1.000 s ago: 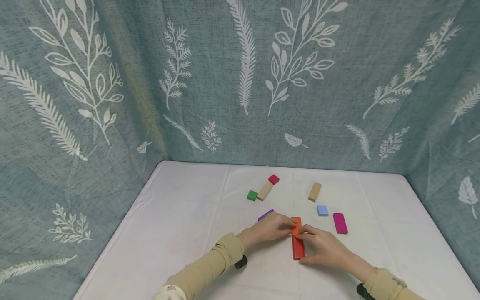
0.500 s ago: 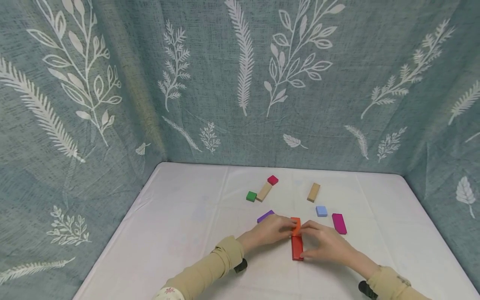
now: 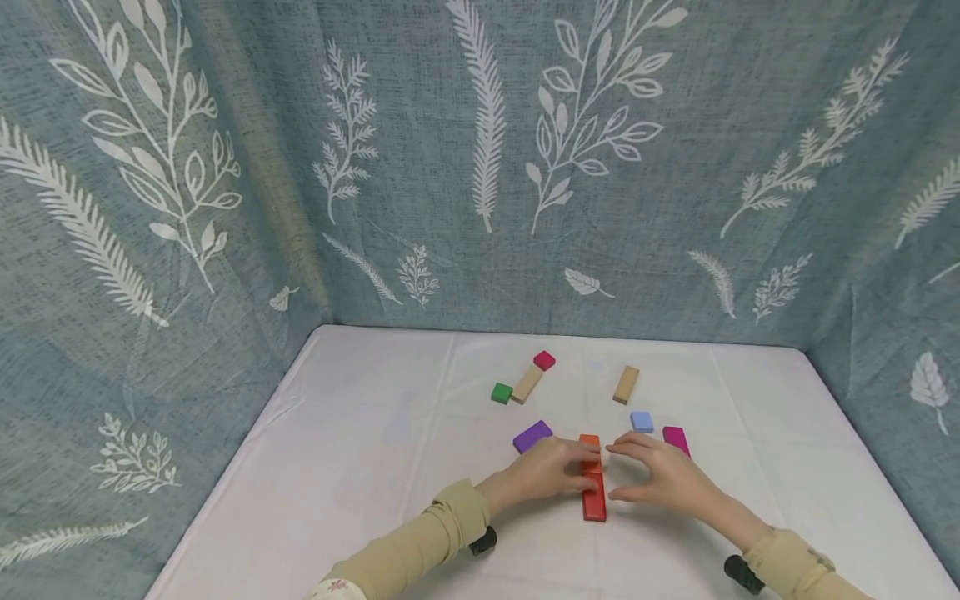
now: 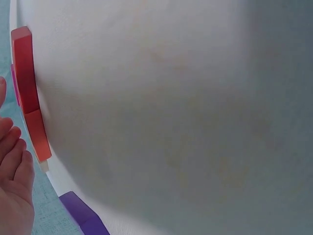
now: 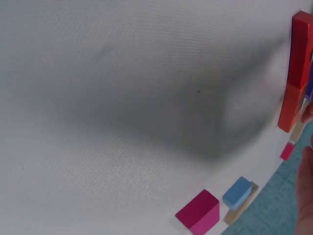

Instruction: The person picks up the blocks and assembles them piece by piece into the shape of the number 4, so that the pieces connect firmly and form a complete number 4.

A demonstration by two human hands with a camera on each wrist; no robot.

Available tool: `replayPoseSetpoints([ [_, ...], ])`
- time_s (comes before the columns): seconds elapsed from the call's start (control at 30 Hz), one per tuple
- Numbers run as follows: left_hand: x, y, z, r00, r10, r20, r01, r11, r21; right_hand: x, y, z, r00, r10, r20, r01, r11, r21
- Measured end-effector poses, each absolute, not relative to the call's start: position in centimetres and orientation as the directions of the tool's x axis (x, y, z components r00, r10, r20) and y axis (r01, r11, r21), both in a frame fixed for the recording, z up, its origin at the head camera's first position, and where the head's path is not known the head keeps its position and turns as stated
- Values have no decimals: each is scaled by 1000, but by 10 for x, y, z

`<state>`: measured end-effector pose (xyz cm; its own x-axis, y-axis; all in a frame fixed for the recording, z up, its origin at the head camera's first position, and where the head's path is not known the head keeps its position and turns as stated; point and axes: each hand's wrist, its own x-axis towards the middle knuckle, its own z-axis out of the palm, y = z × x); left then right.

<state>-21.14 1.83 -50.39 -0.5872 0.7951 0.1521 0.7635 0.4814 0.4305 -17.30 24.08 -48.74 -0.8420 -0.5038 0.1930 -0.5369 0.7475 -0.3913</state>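
A red rectangular block (image 3: 595, 508) and an orange block (image 3: 590, 440) lie end to end on the white table, touching, in one line. Both also show in the left wrist view, the red block (image 4: 24, 68) above the orange block (image 4: 38, 134). My left hand (image 3: 540, 468) reaches over them from the left, its fingers loosely bent and partly hiding them; it holds nothing. To their right, my right hand (image 3: 671, 477) hovers a little apart, thumb and fingers spread and nothing between them. A purple block (image 3: 532, 436) lies just behind my left hand.
Behind the hands lie a light-blue block (image 3: 642, 422), a magenta block (image 3: 677, 438), a plain wooden block (image 3: 626, 385), another wooden block (image 3: 527, 384), a green block (image 3: 502, 392) and a crimson block (image 3: 544, 360). A patterned curtain (image 3: 450, 167) surrounds the table's back and sides.
My right hand has let go of the blocks and drawn back to the right. My left hand has loosened and shifted slightly nearer, uncovering more purple block. The red and orange blocks stay aligned.
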Motion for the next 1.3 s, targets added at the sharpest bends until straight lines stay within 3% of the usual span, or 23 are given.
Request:
replayPoseSetpoints([
  [0.33, -210, 18, -512, -555, 810, 188, 803, 464, 373, -175, 247, -488, -845, -489, 219, -535, 751, -387],
  [0.8, -209, 19, -510, -561, 811, 165, 800, 481, 359, -178, 256, -487, -859, -440, 262, -511, 774, -373],
  [1.3, -211, 22, -511, -567, 813, 133, 783, 483, 392, -191, 270, -484, -828, -403, 390, -544, 749, -378],
])
